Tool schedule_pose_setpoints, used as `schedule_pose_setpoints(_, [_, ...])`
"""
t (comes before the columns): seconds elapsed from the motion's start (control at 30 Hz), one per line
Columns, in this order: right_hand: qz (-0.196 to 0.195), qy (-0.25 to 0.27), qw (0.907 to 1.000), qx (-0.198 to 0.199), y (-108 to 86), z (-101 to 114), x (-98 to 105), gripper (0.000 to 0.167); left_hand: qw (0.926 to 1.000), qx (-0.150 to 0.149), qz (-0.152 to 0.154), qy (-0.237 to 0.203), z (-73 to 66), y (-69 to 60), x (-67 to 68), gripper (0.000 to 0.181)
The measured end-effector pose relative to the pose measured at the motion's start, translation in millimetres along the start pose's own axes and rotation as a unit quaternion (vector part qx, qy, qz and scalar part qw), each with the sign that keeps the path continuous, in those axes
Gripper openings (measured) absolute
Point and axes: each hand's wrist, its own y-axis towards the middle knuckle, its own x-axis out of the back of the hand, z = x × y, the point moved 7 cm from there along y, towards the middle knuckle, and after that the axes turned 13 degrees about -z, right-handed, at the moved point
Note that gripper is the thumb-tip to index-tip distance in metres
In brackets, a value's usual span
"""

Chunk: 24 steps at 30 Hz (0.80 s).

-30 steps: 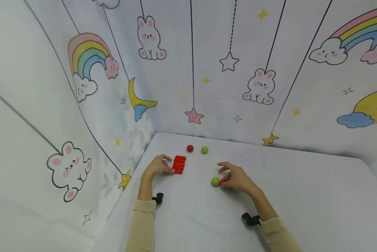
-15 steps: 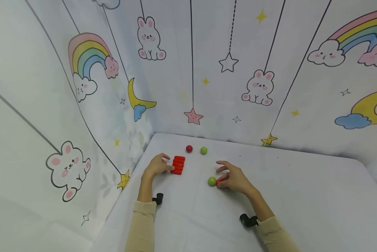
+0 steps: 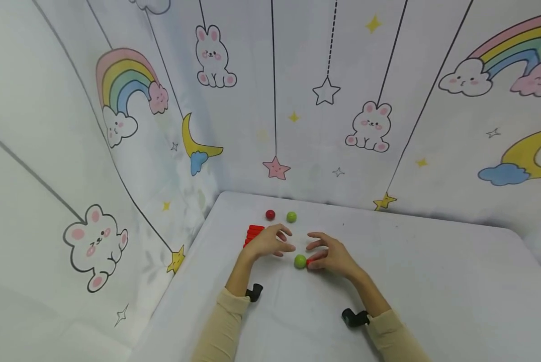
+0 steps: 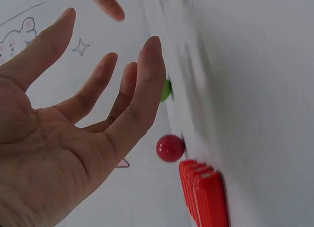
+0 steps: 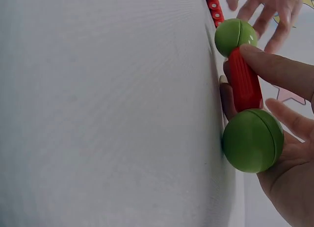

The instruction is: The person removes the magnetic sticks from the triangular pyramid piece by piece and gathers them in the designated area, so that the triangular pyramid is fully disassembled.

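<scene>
My right hand (image 3: pixel 336 259) pinches a red ribbed stick (image 5: pixel 244 82) between thumb and fingers, low over the white table. Against one end of the stick sits a green ball (image 5: pixel 231 37), its far side toward my left hand. A second green ball (image 5: pixel 253 140) meets the other end, beside the palm; in the head view the hand hides it. My left hand (image 3: pixel 268 242) hovers with spread, slightly bent fingers and nothing between them, left of the nearer green ball. Behind its wrist lies a row of several red sticks (image 3: pixel 255 230), partly covered by the hand.
Near the table's back edge lie a dark red ball (image 3: pixel 270 214) and a green ball (image 3: pixel 291 216). The white table (image 3: pixel 433 281) meets patterned cloth walls (image 3: pixel 252 110) at the back and left. Each wrist carries a black camera mount.
My left hand has left the row of red sticks and moved right, toward the right hand. The right hand keeps its pinch on the red stick, with the green ball slightly further left in view.
</scene>
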Motion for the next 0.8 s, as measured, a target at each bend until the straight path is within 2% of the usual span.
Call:
schedule_pose_setpoints(0.13, [0.008,0.023,0.9997,-0.005,-1.2,-1,0,0.088,0.9994,0.003,0.032,-0.011,-1.5,4.5,-23.9,0.049])
schedule_pose_setpoints(0.27, [0.018,0.050,0.9986,-0.004,-1.9,-1,1,0.087,0.9980,0.008,0.056,-0.028,-0.1,10.3,-36.8,0.044])
schedule_pose_setpoints(0.47, [0.022,0.072,0.9972,-0.006,-0.5,-6,0,0.085,0.9977,0.018,0.062,-0.022,8.2,14.3,-42.5,0.045])
schedule_pose_setpoints(0.67, [0.011,0.070,0.9974,-0.012,1.4,-6,2,0.086,0.9979,0.023,0.057,-0.021,12.3,14.7,-44.5,0.049])
schedule_pose_setpoints(0.8, [0.002,0.061,0.9979,-0.019,-0.3,-7,4,0.085,0.9988,0.013,0.047,-0.004,11.8,16.4,-46.0,0.053])
